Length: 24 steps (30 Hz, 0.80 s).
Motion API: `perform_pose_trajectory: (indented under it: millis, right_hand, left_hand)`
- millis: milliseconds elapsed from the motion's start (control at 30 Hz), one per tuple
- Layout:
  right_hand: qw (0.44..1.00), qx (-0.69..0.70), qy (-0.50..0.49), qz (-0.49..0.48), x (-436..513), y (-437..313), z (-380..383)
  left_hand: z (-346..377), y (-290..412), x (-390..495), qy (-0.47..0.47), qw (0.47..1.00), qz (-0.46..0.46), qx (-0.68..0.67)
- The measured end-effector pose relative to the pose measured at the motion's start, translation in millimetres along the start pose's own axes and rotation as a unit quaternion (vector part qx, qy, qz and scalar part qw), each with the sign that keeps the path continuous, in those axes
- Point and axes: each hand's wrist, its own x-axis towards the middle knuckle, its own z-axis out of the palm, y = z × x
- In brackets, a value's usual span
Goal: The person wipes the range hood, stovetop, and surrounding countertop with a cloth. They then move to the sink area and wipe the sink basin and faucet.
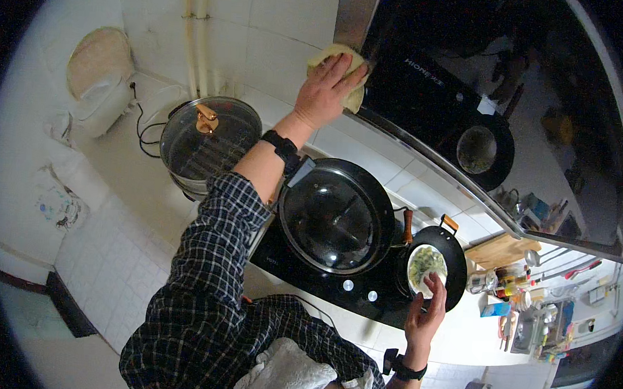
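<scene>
My left hand (325, 89) presses a pale yellow cloth (355, 97) against the lower corner of the black glossy range hood (430, 47), beside the tiled wall. Below that arm, a large black pan with a glass lid (336, 219) stands on the black cooktop (317, 287). My right hand (426, 312) is bare, its fingers apart and slightly bent, at the near edge of a white dish (427, 264) of greenish food. Whether the fingertips touch the dish cannot be told. The dish sits in a black wok (455, 260) with wooden-grip handles.
An electric steamer with a glass lid (214, 142) stands on the counter at left, its cord behind it. Pipes (195, 46) run along the wall. At right are a wooden board (501, 250), bottles (510, 281), hanging utensils (567, 258) and a sink area (524, 330).
</scene>
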Motion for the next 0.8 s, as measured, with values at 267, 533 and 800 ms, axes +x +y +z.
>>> perform_pose_trajectory:
  millis: [267,533,800]
  right_hand:
    - [0.999,0.005,0.03,0.012,-11,7,0]
    - [0.998,0.002,0.055,0.043,-25,14,-11]
    - [0.997,0.01,0.066,0.03,-20,20,-9]
  left_hand:
    - [31,26,-85,-0.146,0.969,-0.183,-0.085]
    - [1,35,-42,-0.071,0.964,-0.214,-0.139]
    - [-95,34,145,0.181,0.98,0.008,-0.078]
